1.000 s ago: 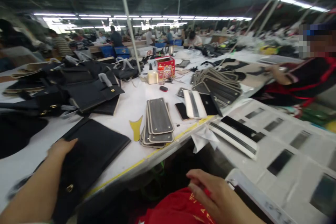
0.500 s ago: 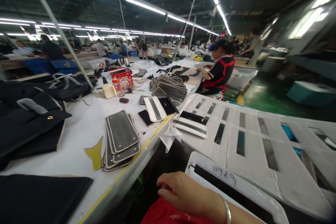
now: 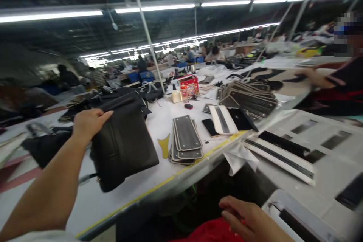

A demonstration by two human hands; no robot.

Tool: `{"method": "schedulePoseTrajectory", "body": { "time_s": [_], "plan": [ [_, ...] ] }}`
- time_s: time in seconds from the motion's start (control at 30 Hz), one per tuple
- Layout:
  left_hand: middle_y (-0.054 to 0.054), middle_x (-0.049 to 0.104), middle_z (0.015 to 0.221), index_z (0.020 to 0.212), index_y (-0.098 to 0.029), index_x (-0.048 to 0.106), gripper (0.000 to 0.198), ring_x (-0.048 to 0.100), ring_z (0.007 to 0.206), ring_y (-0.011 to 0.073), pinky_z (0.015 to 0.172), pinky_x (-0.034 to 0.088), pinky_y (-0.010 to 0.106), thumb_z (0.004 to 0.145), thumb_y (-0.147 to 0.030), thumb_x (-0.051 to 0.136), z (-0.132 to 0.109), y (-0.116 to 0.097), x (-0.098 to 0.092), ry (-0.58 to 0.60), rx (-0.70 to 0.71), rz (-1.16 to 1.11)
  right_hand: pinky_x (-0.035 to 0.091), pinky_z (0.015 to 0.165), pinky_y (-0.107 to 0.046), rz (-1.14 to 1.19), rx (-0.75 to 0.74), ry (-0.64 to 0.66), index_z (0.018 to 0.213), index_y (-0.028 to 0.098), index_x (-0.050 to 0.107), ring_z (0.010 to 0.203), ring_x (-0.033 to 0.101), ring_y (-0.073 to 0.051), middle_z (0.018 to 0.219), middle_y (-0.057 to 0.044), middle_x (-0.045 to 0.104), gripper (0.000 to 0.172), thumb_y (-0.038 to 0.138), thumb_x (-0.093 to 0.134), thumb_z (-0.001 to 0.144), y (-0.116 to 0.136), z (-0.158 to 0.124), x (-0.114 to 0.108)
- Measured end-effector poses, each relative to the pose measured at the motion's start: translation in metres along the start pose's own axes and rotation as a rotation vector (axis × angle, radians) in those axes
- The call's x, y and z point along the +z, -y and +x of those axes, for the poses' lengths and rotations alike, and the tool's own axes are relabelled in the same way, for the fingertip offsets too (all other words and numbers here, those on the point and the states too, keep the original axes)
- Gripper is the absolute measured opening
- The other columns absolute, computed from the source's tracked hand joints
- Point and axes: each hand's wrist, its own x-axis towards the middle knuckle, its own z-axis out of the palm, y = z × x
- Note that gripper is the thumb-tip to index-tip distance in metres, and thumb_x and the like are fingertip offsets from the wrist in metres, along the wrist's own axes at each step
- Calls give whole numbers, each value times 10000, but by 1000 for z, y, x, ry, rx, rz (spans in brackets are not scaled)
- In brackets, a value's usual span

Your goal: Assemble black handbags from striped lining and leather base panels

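While the left hand [image 3: 88, 124] is clamping the top edge of a black, leather-like rectangular bag [image 3: 126, 141], the right hand [image 3: 245, 213] is hovering near red cloth [image 3: 208, 231], its fingers loosely curling and its thumb standing apart.
Both hands are keeping well apart, and the bag is tilting over the left part of a white-covered table [image 3: 151, 181]; whether its lower edge is touching, I cannot tell. Just right of it, a flat yellow piece [image 3: 163, 146] is lying beside a stack of dark grey, round-cornered panels [image 3: 186, 132] with pale edging. Farther right, a white rectangular panel with a grey stripe [image 3: 223, 120] is overlapping a flat black rectangle [image 3: 209, 127]. Beyond, a red patterned box [image 3: 190, 84] is standing, and a co-worker in dark and red clothing [image 3: 347, 75] is reaching forward.
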Motion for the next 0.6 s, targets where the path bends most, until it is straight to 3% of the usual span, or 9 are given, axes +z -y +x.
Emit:
{"method": "schedulePoseTrajectory", "body": {
  "time_s": [0.03, 0.1, 0.2, 0.27, 0.33, 0.43, 0.5, 0.6],
  "plan": [
    [14, 611, 721, 786, -136, 658, 369, 571, 769, 168, 724, 427, 294, 826, -487, 554, 1, 6, -14, -60, 9, 14, 397, 648, -225, -8, -18, 3, 919, 204, 598, 711, 587, -133, 778, -11, 643, 248, 334, 387, 907, 1, 1, 2],
    [-18, 538, 575, 676, -138, 655, 415, 515, 660, 123, 651, 359, 232, 809, -516, 546, 6, -3, -34, -214, 81, -45, 388, 619, -226, -23, -52, 5, 898, 195, 593, 680, 569, -131, 746, -9, 628, 242, 323, 388, 897, 4, 0, 6],
    [-55, 441, 493, 611, -110, 629, 428, 412, 542, 59, 564, 284, 186, 793, -494, 572, 13, -43, -50, -430, 162, -319, 375, 578, -225, -14, -74, -2, 848, 182, 592, 641, 540, -126, 704, -3, 605, 216, 304, 416, 872, 9, -6, 12],
    [-64, 400, 466, 576, -106, 606, 422, 373, 507, 49, 527, 261, 187, 777, -477, 597, 14, -71, -55, -487, 155, -535, 388, 582, -226, 43, -68, -15, 858, 178, 598, 653, 543, -127, 717, -5, 606, 202, 304, 441, 862, 8, -7, 17],
    [-67, 360, 449, 544, -119, 574, 409, 335, 479, 54, 490, 244, 203, 757, -466, 617, 11, -96, -56, -480, 129, -762, 430, 621, -232, 172, -57, -64, 991, 181, 595, 690, 564, -129, 829, -22, 631, 225, 309, 480, 847, 6, -5, 19],
    [-68, 297, 437, 497, -149, 510, 399, 277, 441, 60, 441, 205, 227, 717, -454, 641, 2, -128, -53, -418, 62, -1103, 499, 744, -299, 467, -76, -189, 1259, 184, 477, 826, 610, -170, 1091, -91, 611, 483, 406, 529, 834, 7, -5, 14],
    [-68, 307, 437, 495, -159, 491, 389, 274, 429, 60, 428, 203, 230, 701, -448, 651, -7, -148, -47, -356, 16, -1284, 497, 847, -378, 572, -108, -289, 1286, 176, 481, 960, 605, -233, 1146, -121, 600, 578, 498, 552, 811, 16, -15, 3],
    [-63, 376, 468, 524, -156, 494, 373, 326, 441, 56, 443, 262, 214, 727, -430, 647, -21, -177, -34, -250, -49, -1493, 438, 969, -439, 514, -145, -382, 1247, 217, 560, 1136, 528, -297, 1164, -102, 612, 599, 532, 629, 742, 38, -45, -17]
  ]
}}
